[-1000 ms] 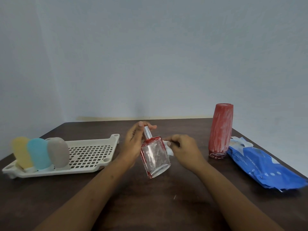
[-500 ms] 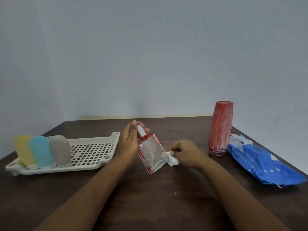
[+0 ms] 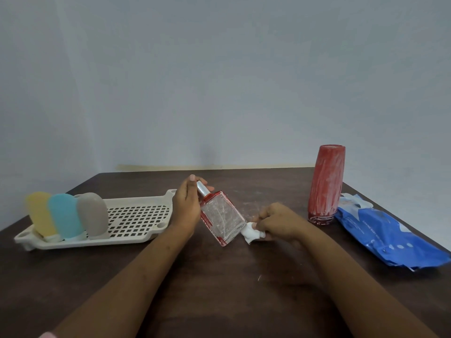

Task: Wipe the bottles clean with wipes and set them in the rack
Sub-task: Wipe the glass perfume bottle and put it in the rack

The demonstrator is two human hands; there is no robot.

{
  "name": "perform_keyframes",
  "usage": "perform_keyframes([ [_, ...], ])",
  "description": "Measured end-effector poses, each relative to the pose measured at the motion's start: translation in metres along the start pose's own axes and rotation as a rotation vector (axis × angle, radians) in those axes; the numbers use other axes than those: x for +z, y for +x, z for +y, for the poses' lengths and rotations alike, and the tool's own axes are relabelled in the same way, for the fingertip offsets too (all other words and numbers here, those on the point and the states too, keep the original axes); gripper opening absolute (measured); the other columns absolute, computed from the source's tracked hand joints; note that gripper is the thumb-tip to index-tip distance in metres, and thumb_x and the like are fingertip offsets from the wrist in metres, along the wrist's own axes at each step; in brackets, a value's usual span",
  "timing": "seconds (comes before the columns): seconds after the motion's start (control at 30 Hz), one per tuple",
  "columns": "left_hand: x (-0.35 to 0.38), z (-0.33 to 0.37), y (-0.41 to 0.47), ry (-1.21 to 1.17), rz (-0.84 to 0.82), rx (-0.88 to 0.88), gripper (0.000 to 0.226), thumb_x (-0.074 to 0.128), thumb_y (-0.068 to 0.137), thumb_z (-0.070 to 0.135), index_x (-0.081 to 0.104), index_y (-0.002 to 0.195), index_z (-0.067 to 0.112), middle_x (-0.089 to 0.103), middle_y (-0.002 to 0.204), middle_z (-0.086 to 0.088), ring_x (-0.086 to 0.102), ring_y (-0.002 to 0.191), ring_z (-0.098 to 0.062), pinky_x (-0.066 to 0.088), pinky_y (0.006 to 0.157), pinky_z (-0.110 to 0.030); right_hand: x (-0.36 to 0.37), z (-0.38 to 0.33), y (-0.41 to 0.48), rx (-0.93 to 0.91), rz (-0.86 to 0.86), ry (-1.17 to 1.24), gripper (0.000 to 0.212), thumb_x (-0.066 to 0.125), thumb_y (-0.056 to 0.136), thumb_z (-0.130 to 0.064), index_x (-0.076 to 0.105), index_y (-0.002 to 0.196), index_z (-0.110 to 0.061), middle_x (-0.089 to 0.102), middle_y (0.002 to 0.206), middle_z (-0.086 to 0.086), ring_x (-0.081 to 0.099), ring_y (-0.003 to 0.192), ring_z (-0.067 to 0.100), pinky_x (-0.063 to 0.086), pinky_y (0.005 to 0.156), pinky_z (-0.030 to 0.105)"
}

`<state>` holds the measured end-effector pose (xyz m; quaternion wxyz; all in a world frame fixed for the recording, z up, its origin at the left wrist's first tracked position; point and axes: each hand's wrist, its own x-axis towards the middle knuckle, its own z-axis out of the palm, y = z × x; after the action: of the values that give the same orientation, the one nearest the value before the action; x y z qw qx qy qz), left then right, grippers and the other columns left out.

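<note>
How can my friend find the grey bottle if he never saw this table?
Look to the left side of the dark table, where a cream rack lies. Three rounded bottles stand in a row at its left end. The grey bottle is the rightmost, beside the blue bottle and farthest from the yellow bottle.

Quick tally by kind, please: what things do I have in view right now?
5 bottles: yellow bottle, blue bottle, grey bottle, clear bottle, red bottle
1 rack
1 wipe
1 wipe pack
Total: 8
</note>
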<state>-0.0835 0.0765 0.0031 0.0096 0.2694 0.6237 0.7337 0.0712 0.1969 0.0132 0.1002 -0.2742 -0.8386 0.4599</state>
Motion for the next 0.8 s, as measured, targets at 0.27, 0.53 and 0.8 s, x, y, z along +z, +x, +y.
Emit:
perform_keyframes([
  [0.27, -0.002, -0.002, 0.002, 0.045, 0.015, -0.016, 0.036, 0.029, 0.103, 0.039, 0.057, 0.084, 0.027, 0.066, 0.079, 0.003, 0.062, 0.074, -0.013, 0.053, 0.073, -0.032, 0.009, 0.001, -0.001, 0.005, -0.119, 0.212, 0.01, 0.061, 0.087, 0.001, 0.068, 0.088, 0.007, 0.066, 0.074, 0.009, 0.063, 0.063, 0.008, 0.051, 0.057, 0.018],
  [0.53, -0.003, -0.008, 0.008, 0.051, 0.036, -0.085, 0.039, 0.029, 0.103, 0.04, 0.06, 0.092, 0.02, 0.066, 0.081, -0.002, 0.062, 0.072, -0.012, 0.05, 0.065, -0.024, 0.014, -0.002, -0.002, 0.018, -0.142, 0.262, 0.004, 0.064, 0.084, 0.003, 0.067, 0.082, 0.002, 0.066, 0.072, 0.007, 0.062, 0.056, 0.005, 0.049, 0.051, 0.015],
  [0.8, -0.003, -0.006, 0.007, 0.01, 0.026, -0.093, 0.039, 0.03, 0.103, 0.04, 0.06, 0.097, 0.016, 0.065, 0.081, -0.001, 0.061, 0.071, -0.01, 0.048, 0.063, -0.021, 0.002, 0.005, 0.006, 0.001, 0.213, 0.234, 0.012, 0.063, 0.082, 0.004, 0.059, 0.073, -0.003, 0.058, 0.064, 0.008, 0.057, 0.049, 0.008, 0.044, 0.041, 0.017],
])
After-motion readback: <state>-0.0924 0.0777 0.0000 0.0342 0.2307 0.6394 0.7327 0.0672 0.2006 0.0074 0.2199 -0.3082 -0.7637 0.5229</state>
